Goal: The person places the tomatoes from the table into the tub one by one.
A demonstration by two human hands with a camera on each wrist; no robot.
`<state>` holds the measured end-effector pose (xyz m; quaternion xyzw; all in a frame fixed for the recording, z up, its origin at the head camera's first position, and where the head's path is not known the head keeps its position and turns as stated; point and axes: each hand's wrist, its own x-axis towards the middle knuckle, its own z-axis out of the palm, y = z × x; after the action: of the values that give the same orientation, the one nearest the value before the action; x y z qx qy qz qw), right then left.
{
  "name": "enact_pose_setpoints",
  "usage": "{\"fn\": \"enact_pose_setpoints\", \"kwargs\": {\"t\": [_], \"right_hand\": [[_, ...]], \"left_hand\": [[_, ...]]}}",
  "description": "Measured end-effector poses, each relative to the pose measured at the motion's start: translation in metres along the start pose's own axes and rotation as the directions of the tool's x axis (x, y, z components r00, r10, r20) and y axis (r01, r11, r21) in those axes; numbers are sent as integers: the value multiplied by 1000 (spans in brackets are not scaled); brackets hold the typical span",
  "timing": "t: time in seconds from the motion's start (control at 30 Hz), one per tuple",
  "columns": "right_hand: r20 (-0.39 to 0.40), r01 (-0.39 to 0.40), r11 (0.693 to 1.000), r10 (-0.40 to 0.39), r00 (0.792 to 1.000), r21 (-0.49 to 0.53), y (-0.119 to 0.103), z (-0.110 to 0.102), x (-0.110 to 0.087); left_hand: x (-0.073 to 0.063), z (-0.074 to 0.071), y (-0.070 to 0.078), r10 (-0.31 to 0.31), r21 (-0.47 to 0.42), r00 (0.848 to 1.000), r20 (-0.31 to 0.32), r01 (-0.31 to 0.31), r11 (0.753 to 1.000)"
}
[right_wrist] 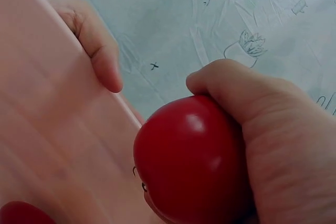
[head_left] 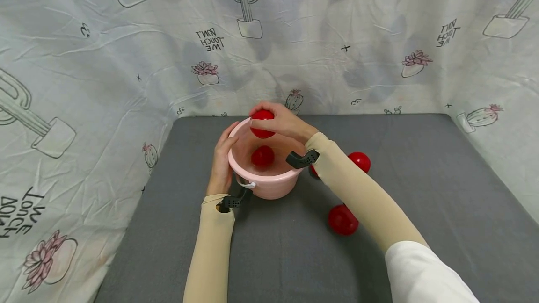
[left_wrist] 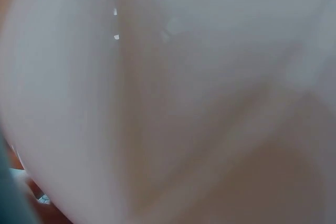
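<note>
A pink bucket [head_left: 275, 183] with a white handle stands tilted toward me on the grey table. My left hand [head_left: 220, 165] grips its left rim; in the left wrist view the pale bucket wall [left_wrist: 210, 77] fills nearly everything. My right hand [head_left: 286, 120] holds a glossy round red fruit [head_left: 262, 130] over the bucket's opening. Close up in the right wrist view, this held fruit [right_wrist: 191, 156] shows a thin dark stem, and my left thumb [right_wrist: 107, 66] lies at the rim. Another red fruit [head_left: 263, 156] lies inside the bucket.
To the bucket's right are a red fruit [head_left: 360, 161] and another [head_left: 313, 171] mostly hidden by my right forearm. Nearer me lies one more fruit [head_left: 343, 220], beside the same sleeve. A cactus-print cloth [head_left: 294, 50] hangs behind the table [head_left: 269, 256] and at its sides.
</note>
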<state>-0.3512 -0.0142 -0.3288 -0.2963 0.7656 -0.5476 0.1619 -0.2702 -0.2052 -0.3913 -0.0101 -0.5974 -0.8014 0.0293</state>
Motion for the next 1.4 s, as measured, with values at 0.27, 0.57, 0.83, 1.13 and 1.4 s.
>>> {"fn": "enact_pose_setpoints", "kwargs": {"t": [0.27, 0.57, 0.83, 1.13, 1.4], "right_hand": [[23, 17, 998, -15, 1000, -63, 1, 2, 1], [33, 24, 998, -22, 999, -56, 3, 2, 1], [40, 32, 998, -30, 999, -50, 3, 2, 2], [37, 22, 998, -20, 999, -58, 3, 2, 2], [42, 40, 999, -39, 998, -18, 2, 3, 2]], "left_hand": [[0, 0, -2, 1, 22, 1000, -18, -1, 1000], [-1, 0, -1, 1, 34, 1000, -16, 0, 999], [0, -1, -2, 20, 32, 1000, -5, -19, 999], [1, -1, -3, 27, 26, 1000, -2, -27, 999], [1, -1, -2, 20, 23, 1000, 3, -20, 1000]]}}
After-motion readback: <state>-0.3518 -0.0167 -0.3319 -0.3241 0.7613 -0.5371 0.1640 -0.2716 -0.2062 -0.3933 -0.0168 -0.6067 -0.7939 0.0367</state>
